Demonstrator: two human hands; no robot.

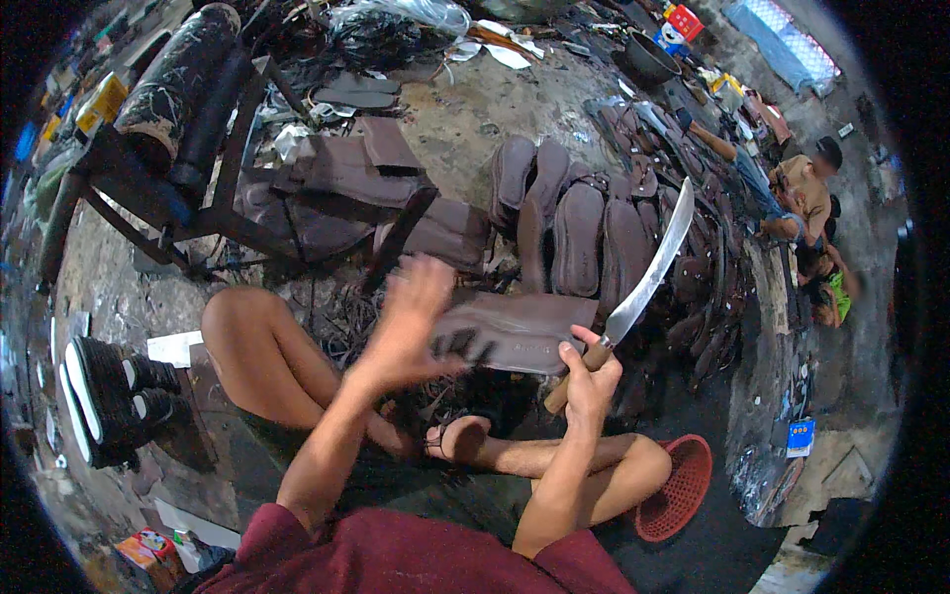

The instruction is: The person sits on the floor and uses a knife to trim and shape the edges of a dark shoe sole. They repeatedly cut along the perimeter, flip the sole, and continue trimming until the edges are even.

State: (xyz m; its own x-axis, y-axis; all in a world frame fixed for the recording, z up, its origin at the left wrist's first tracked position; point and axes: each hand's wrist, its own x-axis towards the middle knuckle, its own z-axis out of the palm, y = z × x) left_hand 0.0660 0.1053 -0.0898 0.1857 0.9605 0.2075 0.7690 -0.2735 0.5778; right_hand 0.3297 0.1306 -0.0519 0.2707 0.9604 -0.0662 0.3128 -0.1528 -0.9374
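Observation:
My right hand (591, 381) is closed round the wooden handle of a long curved knife (648, 282), its blade pointing up and away. Just left of that hand, a brown sole sheet (529, 332) with a stitched outline lies in front of my crossed legs. Over the sheet's left end, my left hand (418, 312) is raised with fingers spread, smeared by motion and holding nothing. Its shadow falls on the sheet. Beyond the knife stand rows of brown cut soles (579, 238). More brown sheets (341, 183) are piled ahead on the left.
A black metal frame with a roller (188, 89) stands at the far left. Black sandals (99, 401) lie by my left knee, and a red basket (678, 490) by my right knee. Brown straps and sandal parts (698, 267) heap up on the right. Other people (807, 203) sit farther off.

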